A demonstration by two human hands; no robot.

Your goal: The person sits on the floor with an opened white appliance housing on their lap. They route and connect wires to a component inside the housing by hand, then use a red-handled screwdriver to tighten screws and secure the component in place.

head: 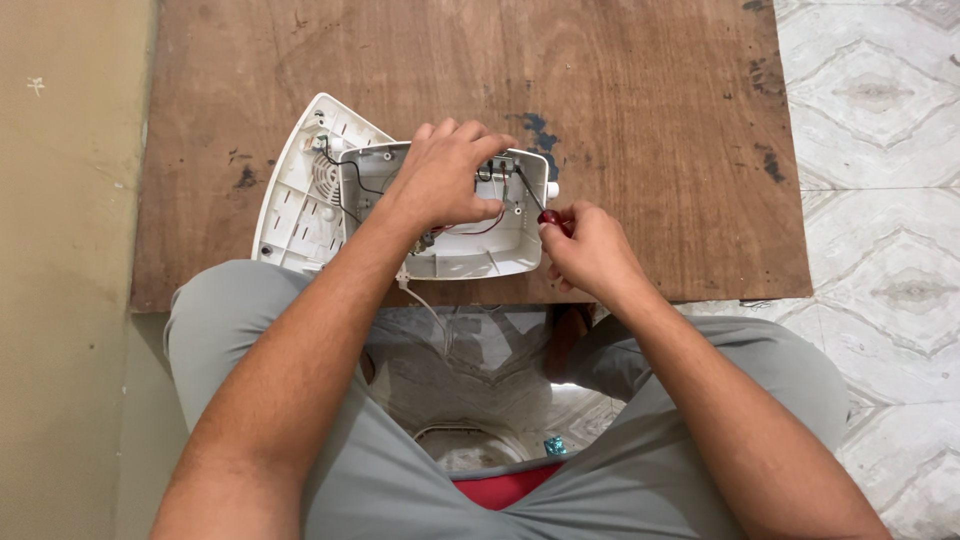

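Below, the left hand (445, 180) lay spread over an opened white moulded-plastic housing (470, 250), fingers curled on its upper rim, pressing it down on the scuffed brown plywood surface (620, 100). Thin black and red wires ran inside the smooth, rounded shell. The right hand (590, 250) was clenched around a slim screwdriver with a dark red handle (535, 205), its metal shaft angled into the housing. Beside it leaned a ribbed white plastic cover (295, 195) on the surface.
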